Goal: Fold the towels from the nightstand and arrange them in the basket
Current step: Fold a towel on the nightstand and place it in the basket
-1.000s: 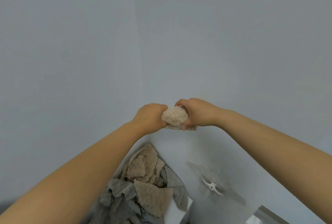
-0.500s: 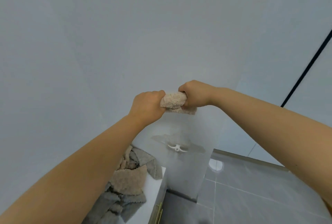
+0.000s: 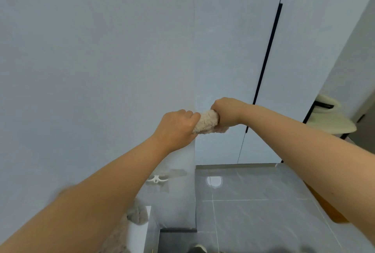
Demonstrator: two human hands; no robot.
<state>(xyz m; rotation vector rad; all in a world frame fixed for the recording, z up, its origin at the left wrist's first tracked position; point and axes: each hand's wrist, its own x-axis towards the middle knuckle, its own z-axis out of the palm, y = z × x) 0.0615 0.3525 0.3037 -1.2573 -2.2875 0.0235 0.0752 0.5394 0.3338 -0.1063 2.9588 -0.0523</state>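
Head view, tipped up at a pale grey-blue wall [image 3: 91, 50]. Both bare arms reach forward, and a small fluffy beige towel [image 3: 206, 123], bunched into a stubby roll, is held in the air between the two hands, well above the floor. Its long axis runs hand to hand, roughly level, with the right end a little higher. The left hand [image 3: 176, 129] has its fingers curled tight round the left end; the right hand [image 3: 227, 113] wraps the other end (knuckles up, fingertips hidden by the cloth). Low down beside the left forearm, more fuzzy grey-beige towels [image 3: 137, 214] lie heaped on a white nightstand top [image 3: 140, 232]. Glossy grey floor tiles [image 3: 253, 212] spread to the right.
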